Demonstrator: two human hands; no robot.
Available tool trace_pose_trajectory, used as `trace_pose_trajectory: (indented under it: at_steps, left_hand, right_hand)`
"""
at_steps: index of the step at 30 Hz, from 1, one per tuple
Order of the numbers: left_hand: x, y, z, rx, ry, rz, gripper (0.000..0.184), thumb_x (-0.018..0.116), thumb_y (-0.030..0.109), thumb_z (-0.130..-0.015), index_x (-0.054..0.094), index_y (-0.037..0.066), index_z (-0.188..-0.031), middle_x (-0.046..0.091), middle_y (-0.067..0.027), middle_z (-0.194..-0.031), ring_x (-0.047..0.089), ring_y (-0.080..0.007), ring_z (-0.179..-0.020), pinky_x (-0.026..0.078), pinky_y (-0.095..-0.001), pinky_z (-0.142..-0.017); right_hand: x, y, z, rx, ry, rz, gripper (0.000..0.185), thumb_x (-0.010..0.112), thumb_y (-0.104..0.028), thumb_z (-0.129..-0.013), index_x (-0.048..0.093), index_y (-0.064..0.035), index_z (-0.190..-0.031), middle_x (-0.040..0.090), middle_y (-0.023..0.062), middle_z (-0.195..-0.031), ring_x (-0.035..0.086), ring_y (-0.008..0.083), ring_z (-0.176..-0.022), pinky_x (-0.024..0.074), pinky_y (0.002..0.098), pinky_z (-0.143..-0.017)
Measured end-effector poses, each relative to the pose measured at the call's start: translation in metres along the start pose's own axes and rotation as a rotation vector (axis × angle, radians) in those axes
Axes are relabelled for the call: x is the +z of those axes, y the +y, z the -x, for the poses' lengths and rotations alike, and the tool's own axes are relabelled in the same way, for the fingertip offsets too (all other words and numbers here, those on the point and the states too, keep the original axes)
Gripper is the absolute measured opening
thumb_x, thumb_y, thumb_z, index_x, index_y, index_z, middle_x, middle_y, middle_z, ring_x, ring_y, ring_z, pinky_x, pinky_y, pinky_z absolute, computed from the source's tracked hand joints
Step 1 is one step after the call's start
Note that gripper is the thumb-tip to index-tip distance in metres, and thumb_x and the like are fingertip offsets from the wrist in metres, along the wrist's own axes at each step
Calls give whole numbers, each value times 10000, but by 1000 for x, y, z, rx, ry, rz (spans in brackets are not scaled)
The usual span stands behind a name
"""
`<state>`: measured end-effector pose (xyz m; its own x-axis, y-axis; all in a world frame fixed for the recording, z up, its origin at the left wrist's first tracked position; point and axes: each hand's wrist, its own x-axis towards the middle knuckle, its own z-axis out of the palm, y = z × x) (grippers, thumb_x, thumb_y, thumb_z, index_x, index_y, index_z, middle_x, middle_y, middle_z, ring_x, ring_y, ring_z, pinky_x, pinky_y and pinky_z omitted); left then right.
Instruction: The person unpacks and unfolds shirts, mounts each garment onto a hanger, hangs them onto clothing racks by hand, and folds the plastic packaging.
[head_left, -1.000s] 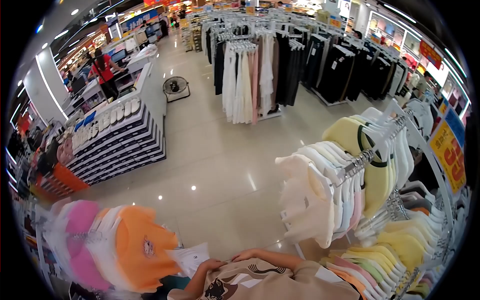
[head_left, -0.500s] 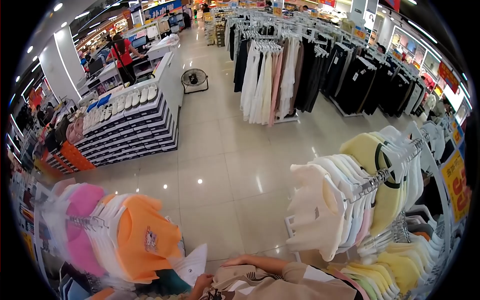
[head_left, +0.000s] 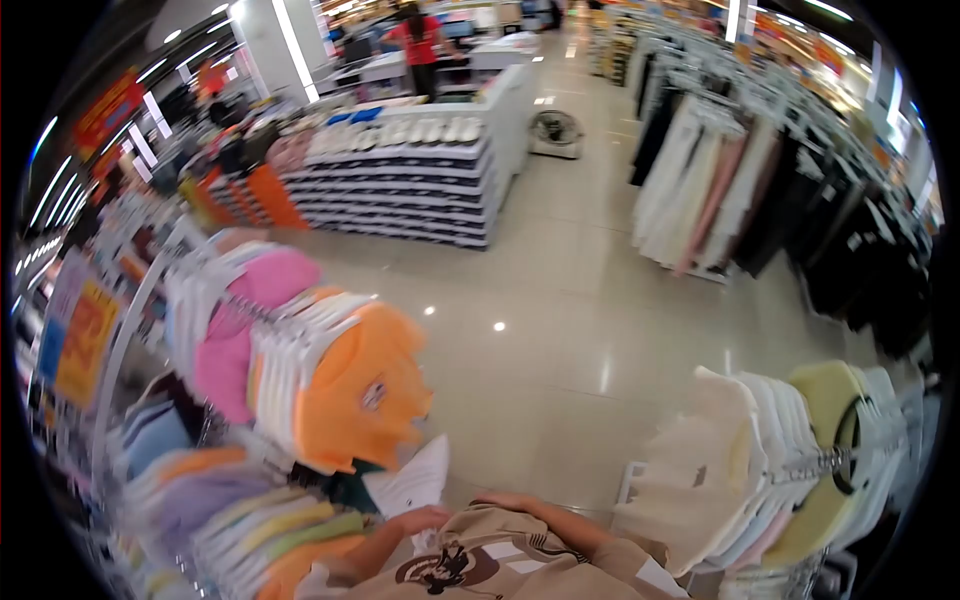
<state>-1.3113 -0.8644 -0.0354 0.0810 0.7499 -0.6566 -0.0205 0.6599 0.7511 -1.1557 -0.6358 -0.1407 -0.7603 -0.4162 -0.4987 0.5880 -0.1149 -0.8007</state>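
Note:
My left hand (head_left: 424,519) is at the bottom centre, its fingers closed on a pale, pointed cloth item (head_left: 412,482) with a small dark dot; its exact kind is unclear. Lying across the front of a beige printed shirt (head_left: 500,568) is my right hand (head_left: 502,501), fingers stretched out and nothing visible in them. Beyond the left hand, orange tops (head_left: 355,385) hang on a rack, with pink tops (head_left: 275,277) behind. Folds of the shirt partly hide both hands.
Cream tops (head_left: 690,470) hang close on my right. Pastel clothes (head_left: 270,530) fill the lower left rack. Ahead stand stacked shoe boxes (head_left: 400,200), a floor fan (head_left: 555,134) and trouser racks (head_left: 700,190). A person in red (head_left: 418,45) stands behind the counter.
My view has turned left and tilted, so the racks and counter sit farther right in it. The pale cloth item stays with my left hand; my right hand remains on the shirt.

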Motion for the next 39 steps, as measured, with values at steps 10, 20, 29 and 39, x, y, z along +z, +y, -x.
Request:
trace_pose_trajectory:
  at_steps: [10,20,29,39]
  left_hand:
    - [18,10,2,-123,86,-450,322,534,272,-828,653,61,-1040,678,-153,-905,627,-276,-844,475,-363,-792]
    - [42,12,1,13,308,221,263,544,230,-881,641,58,-1055,615,1,-891,523,-100,-779,438,-251,-712]
    - [29,-7,-21,-190,322,287,301,588,275,-854,653,22,-1003,632,-55,-922,558,-146,-818,457,-281,-745]
    - [28,-18,-20,-280,320,655,300,484,236,-889,655,36,-1031,630,-65,-951,553,-140,-865,455,-255,-743]
  right_hand:
    - [-14,8,-33,95,64,316,749,461,-638,-846,546,-15,-1254,561,185,-1242,519,286,-1145,383,352,-985]
    - [-4,-15,-4,-16,15,114,563,508,-485,-902,559,-39,-1242,585,140,-1209,534,245,-1098,399,322,-954]
    - [-15,7,-11,-139,-11,191,508,502,-373,-934,504,14,-1263,568,126,-1207,502,207,-1105,381,313,-963]
    - [-14,-1,-1,-45,52,224,541,517,-377,-921,472,8,-1299,528,143,-1276,486,219,-1155,366,322,-996]
